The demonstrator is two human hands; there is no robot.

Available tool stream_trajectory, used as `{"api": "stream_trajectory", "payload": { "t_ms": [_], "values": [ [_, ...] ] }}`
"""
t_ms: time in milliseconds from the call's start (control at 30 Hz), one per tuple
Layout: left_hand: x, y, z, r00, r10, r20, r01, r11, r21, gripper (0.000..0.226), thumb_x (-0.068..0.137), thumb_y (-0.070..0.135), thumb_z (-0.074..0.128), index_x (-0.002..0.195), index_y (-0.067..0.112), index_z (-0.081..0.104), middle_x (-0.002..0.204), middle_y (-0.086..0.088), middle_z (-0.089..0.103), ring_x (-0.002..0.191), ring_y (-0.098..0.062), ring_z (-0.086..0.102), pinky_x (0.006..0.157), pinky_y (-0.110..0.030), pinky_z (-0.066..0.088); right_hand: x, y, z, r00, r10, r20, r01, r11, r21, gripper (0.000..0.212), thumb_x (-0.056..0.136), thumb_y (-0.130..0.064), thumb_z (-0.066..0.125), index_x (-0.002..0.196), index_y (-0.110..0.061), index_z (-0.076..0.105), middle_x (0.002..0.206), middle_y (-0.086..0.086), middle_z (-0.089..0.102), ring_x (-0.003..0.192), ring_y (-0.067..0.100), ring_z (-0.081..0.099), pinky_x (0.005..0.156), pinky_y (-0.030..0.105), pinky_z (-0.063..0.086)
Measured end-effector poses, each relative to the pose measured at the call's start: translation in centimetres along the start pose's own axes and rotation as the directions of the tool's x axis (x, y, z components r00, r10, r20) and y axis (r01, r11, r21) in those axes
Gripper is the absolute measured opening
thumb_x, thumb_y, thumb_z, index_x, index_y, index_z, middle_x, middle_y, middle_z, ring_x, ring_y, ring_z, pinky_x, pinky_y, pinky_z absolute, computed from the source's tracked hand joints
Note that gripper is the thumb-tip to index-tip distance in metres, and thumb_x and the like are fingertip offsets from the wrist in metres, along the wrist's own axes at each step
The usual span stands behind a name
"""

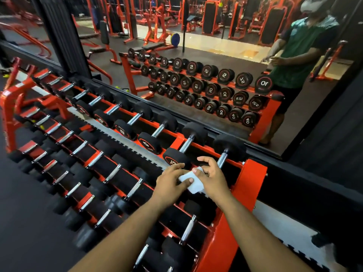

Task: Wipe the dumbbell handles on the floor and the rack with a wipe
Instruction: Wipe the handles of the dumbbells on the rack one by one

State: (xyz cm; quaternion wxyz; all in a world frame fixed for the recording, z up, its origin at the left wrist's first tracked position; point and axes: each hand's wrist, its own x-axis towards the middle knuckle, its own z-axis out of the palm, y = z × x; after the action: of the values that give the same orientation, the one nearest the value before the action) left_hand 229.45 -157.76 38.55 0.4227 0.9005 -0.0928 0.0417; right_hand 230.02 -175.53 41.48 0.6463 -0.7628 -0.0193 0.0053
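Both hands pinch a white wipe (191, 181) between them at lower centre of the head view: the left hand (170, 182) has its thumb on the wipe's near left edge, and the right hand (211, 176) curls its thumb and fingers over the wipe's upper right corner, with its index finger raised. The wipe hangs in the air just above the right end of the orange dumbbell rack (253, 177), touching no handle.

Just beyond the right fingertips stands the chrome handle of the last top-tier dumbbell (223, 159), its far black head near the mirror's lower edge. To its left lies the next dumbbell (186, 143), whose near head sits right beside the left fingertips. Open black gaps separate the handles along each tier, which run toward the upper left of the frame. A lower-tier handle (188, 228) shows between the forearms at bottom centre.

The rack's right end post borders the hands closely on the right; past it, black and white floor (284, 222) lies open at lower right. Dark floor fills the lower left. A wall mirror (196, 55) behind the rack reflects the person and the rack.
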Motion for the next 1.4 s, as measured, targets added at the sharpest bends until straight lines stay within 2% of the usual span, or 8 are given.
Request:
{"api": "stream_trajectory", "payload": {
  "t_ms": [300, 400, 567, 767, 867, 967, 1267, 1400],
  "values": [
    [4.9, 3.9, 4.8, 0.937, -0.348, -0.040, 0.272, 0.794, -0.543, 0.014, 0.097, 0.028, 0.070, 0.095, 0.017, 0.077, 0.087, -0.003, 0.075, 0.079, -0.017, 0.066, 0.075, -0.036, 0.053, 7.0, 2.5, -6.6, 0.997, -0.029, 0.065, 0.031, 0.999, -0.032, 0.035, 0.088, -0.022, 0.075, 0.115, -0.036, 0.059, 0.095, 0.003, 0.072, 0.084, 0.016, 0.069, 0.079, 0.035, 0.054],
    [5.3, 4.1, 5.8, 0.904, -0.427, 0.000, 0.326, 0.689, -0.648, 0.018, 0.098, 0.029, 0.068, 0.099, 0.012, 0.076, 0.085, -0.020, 0.072, 0.076, -0.027, 0.065, 0.075, -0.049, 0.055, 8.1, 2.7, -7.2, 0.994, -0.061, 0.092, 0.067, 0.996, -0.064, 0.032, 0.089, -0.021, 0.073, 0.114, -0.035, 0.060, 0.094, -0.004, 0.073, 0.087, 0.011, 0.069, 0.083, 0.034, 0.054],
    [5.9, 3.9, 4.8, 0.903, -0.429, 0.022, 0.325, 0.648, -0.689, 0.021, 0.093, 0.020, 0.075, 0.107, 0.006, 0.070, 0.082, -0.011, 0.074, 0.079, -0.021, 0.069, 0.078, -0.037, 0.055, 9.2, 1.5, -5.9, 0.995, -0.077, 0.063, 0.083, 0.992, -0.096, 0.028, 0.094, -0.020, 0.068, 0.114, -0.036, 0.057, 0.095, -0.008, 0.069, 0.091, 0.005, 0.066, 0.079, 0.022, 0.052],
    [6.6, 0.3, 2.1, 0.917, -0.399, 0.005, 0.330, 0.751, -0.572, 0.019, 0.095, 0.028, 0.073, 0.087, 0.010, 0.073, 0.077, -0.016, 0.073, 0.071, -0.020, 0.062, 0.071, -0.038, 0.050, 9.8, 1.7, -2.9, 0.994, -0.108, -0.003, 0.101, 0.937, -0.335, 0.025, 0.095, -0.021, 0.065, 0.116, -0.032, 0.059, 0.108, -0.008, 0.062, 0.103, 0.014, 0.061, 0.087, 0.029, 0.052],
    [7.5, -1.5, 1.0, 0.948, -0.316, 0.020, 0.298, 0.868, -0.396, 0.029, 0.095, 0.033, 0.071, 0.080, 0.009, 0.067, 0.066, -0.002, 0.062, 0.063, -0.012, 0.052, 0.065, -0.034, 0.045, 10.5, 1.9, -2.0, 0.951, -0.233, 0.201, 0.306, 0.794, -0.526, 0.041, 0.095, -0.032, 0.066, 0.134, -0.024, 0.057, 0.135, -0.002, 0.052, 0.128, 0.014, 0.045, 0.109, 0.031, 0.037],
    [9.5, -2.6, 0.8, 0.962, -0.268, 0.051, 0.272, 0.933, -0.235, 0.025, 0.095, 0.027, 0.067, 0.072, 0.020, 0.059, 0.059, 0.014, 0.052, 0.057, -0.007, 0.045, 0.061, -0.031, 0.040, 12.3, 1.7, -1.4, 0.888, -0.034, 0.458, 0.319, 0.763, -0.562, 0.053, 0.096, -0.049, 0.060, 0.145, -0.031, 0.049, 0.145, -0.007, 0.053, 0.134, 0.010, 0.046, 0.113, 0.031, 0.037],
    [13.9, -4.4, 3.4, 0.929, -0.352, -0.112, 0.342, 0.935, -0.098, 0.014, 0.092, 0.039, 0.071, 0.086, 0.028, 0.066, 0.081, 0.012, 0.069, 0.076, -0.003, 0.061, 0.073, -0.029, 0.052, 20.1, 4.5, -2.8, 0.861, 0.057, 0.505, 0.273, 0.786, -0.554, 0.014, 0.094, -0.031, 0.060, 0.105, -0.030, 0.069, 0.090, -0.010, 0.068, 0.079, 0.006, 0.062, 0.069, 0.033, 0.052],
    [15.2, -5.9, 4.2, 0.930, -0.320, -0.182, 0.342, 0.934, 0.106, 0.038, 0.089, 0.046, 0.072, 0.121, 0.030, 0.061, 0.127, 0.008, 0.061, 0.121, -0.018, 0.057, 0.104, -0.040, 0.046, 22.6, 5.2, -3.0, 0.879, 0.002, 0.477, 0.297, 0.780, -0.551, 0.015, 0.094, -0.017, 0.054, 0.106, -0.020, 0.062, 0.086, -0.001, 0.066, 0.073, 0.016, 0.057, 0.062, 0.029, 0.038]
  ]
}}
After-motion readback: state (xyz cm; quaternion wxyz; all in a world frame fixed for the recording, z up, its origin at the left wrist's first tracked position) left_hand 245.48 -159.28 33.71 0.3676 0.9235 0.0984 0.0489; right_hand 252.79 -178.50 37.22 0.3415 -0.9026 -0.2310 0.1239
